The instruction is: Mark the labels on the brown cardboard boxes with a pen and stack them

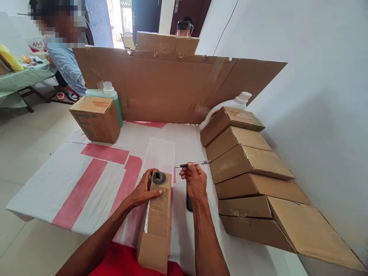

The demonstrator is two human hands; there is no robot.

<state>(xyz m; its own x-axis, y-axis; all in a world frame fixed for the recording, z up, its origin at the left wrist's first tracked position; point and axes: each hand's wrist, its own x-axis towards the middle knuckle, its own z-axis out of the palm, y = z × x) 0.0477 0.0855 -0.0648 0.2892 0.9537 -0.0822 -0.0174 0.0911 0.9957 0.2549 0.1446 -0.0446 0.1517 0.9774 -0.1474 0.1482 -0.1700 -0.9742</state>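
A long narrow cardboard box [157, 230] stands in front of me at the near edge of the table, leaning toward my lap. Near its far end is a dark scribbled ring around a small black hole. My left hand [146, 188] grips that far end, thumb on the face and fingers round the left side. Just right of the box, my right hand [194, 180] is closed on a pen [205, 163], its dark tip pointing left, apart from the box. Under my right wrist lies a dark phone-like object [189, 199], partly hidden.
Several cardboard boxes [247, 161] line the right side by the wall. A cardboard panel [161, 86] spans the back, with a white jug [243, 99] at its right. A box [97, 119] and green-liquid jug [118, 105] stand back left. Two people sit beyond.
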